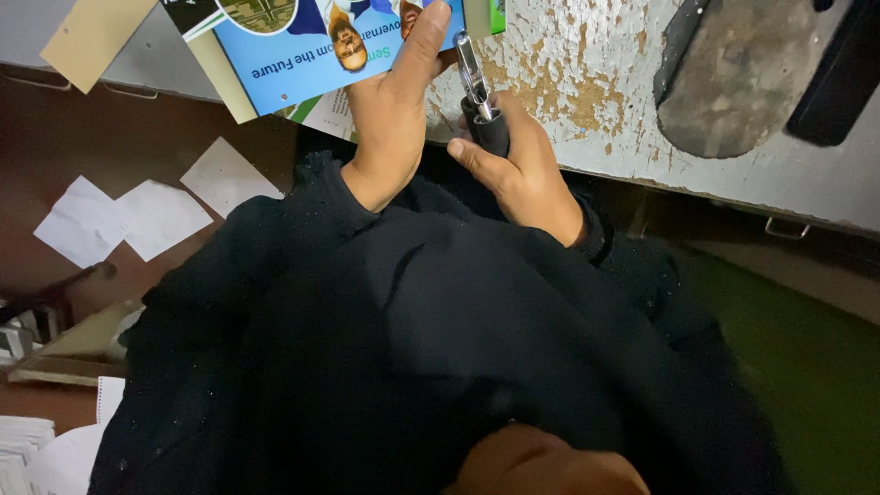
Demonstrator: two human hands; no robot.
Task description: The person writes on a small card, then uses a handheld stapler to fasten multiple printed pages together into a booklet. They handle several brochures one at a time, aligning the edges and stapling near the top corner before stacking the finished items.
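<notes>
Glossy blue printed sheet (302, 46) lies at the worn bench's (587, 101) edge, pinned flat by left hand (390, 119), thumb extended. Right hand (518, 165) clenched round black tool handle (486, 128), metal tip up. Sheet likely thin, floppy, slippery; best held near edge
</notes>
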